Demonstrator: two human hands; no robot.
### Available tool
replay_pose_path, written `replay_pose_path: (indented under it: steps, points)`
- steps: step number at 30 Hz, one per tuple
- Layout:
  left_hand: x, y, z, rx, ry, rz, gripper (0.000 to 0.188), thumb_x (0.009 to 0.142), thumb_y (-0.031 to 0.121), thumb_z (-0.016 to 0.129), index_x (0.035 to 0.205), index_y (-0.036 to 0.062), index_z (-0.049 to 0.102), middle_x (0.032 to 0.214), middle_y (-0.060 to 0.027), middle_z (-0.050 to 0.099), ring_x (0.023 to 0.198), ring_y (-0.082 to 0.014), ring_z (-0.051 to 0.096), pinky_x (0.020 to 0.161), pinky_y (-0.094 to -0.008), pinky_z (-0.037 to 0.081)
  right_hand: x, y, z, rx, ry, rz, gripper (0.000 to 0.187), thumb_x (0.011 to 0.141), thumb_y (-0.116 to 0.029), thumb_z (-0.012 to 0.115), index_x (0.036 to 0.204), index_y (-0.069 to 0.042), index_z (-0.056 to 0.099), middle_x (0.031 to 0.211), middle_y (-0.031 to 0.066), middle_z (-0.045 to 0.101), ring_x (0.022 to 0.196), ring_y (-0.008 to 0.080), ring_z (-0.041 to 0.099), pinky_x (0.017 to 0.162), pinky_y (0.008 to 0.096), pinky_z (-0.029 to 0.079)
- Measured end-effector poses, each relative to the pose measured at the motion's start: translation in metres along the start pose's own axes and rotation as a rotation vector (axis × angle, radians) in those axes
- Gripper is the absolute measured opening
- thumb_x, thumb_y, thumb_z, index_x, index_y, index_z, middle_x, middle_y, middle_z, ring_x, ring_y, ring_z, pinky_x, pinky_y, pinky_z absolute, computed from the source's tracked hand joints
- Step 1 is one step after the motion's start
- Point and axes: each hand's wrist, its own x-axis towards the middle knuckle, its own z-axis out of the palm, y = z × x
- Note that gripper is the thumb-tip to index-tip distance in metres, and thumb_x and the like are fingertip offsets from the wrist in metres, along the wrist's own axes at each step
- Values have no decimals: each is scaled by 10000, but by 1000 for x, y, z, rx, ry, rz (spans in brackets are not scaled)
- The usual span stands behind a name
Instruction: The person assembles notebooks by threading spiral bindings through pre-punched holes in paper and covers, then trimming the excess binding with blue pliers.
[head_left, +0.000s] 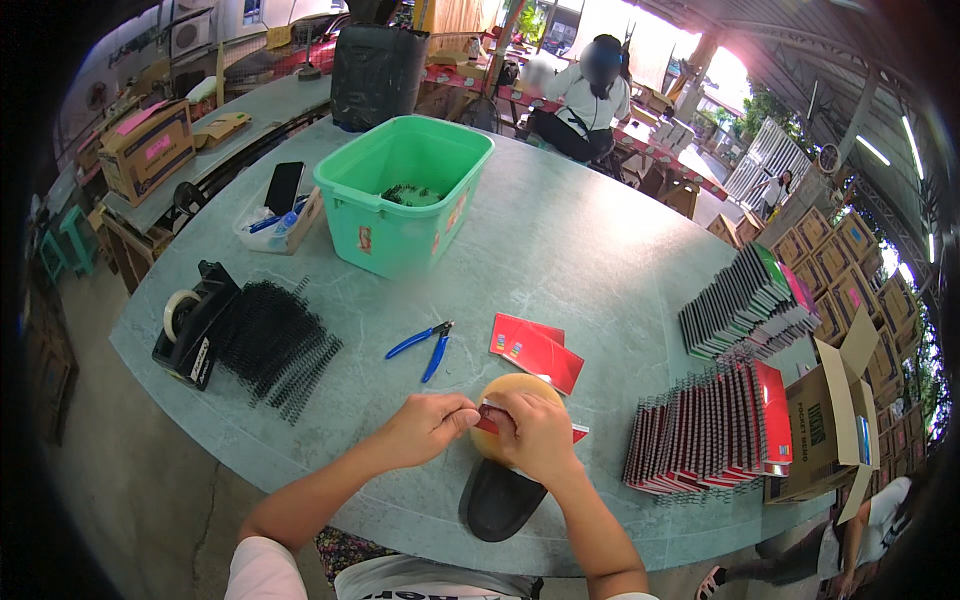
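My right hand (535, 430) is closed over a small red notebook (580, 433), pressing it against a tan round object (520, 384). My left hand (432, 428) is pinched at the notebook's left end; whatever its fingertips hold is too small to make out. Below the tan object lies a black rounded pad (505, 505). Two more red notebooks (537, 350) overlap just beyond my hands. Blue-handled cutting pliers (424, 347) rest with handles spread on the table, up and left of the notebook.
A pile of black spiral wires (270, 340) lies beside a black tape dispenser (195, 325) at left. Farther back stand a green bin (390, 235) and a small tray (285, 235) with a phone. Stacked red (705, 425) and green notebooks (740, 300) and an open carton (820, 430) occupy the right.
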Motion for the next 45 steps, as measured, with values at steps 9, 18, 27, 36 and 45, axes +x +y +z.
replay_pose_path:
  steps: [9,18,27,36,45]
  points:
    - [3,-1,8,152,253,96,185,888,198,584,923,20,614,665,-75,581,664,-200,596,618,-314,472,1,-4,1,23,20,-27,301,734,-104,654,1030,-80,602,694,80,617,693,259,621,639,363,461]
    - [7,1,-25,236,26,129,178,823,163,650,954,48,614,877,-149,611,787,-296,612,663,-359,473,-1,-1,5,-230,-32,-69,295,772,-228,659,1024,-90,592,750,42,631,701,238,616,625,334,456]
    - [6,10,-25,284,82,137,161,814,72,637,964,17,625,835,-146,640,727,-211,620,628,-335,474,1,-3,2,32,-35,9,190,817,-171,626,955,-81,531,779,97,616,709,280,608,616,390,461]
    - [-25,-8,42,512,-13,175,315,768,182,696,1033,31,619,877,-131,591,908,-347,558,801,-415,470,5,4,-12,244,-110,85,259,754,-64,662,979,-49,535,842,129,609,801,314,597,728,387,469]
    - [-31,36,19,-24,342,128,446,671,82,743,1017,51,464,974,-140,469,882,-278,540,747,-349,470,-44,66,-43,749,-140,540,287,758,-47,709,1034,-16,633,981,98,661,909,193,622,806,315,497]
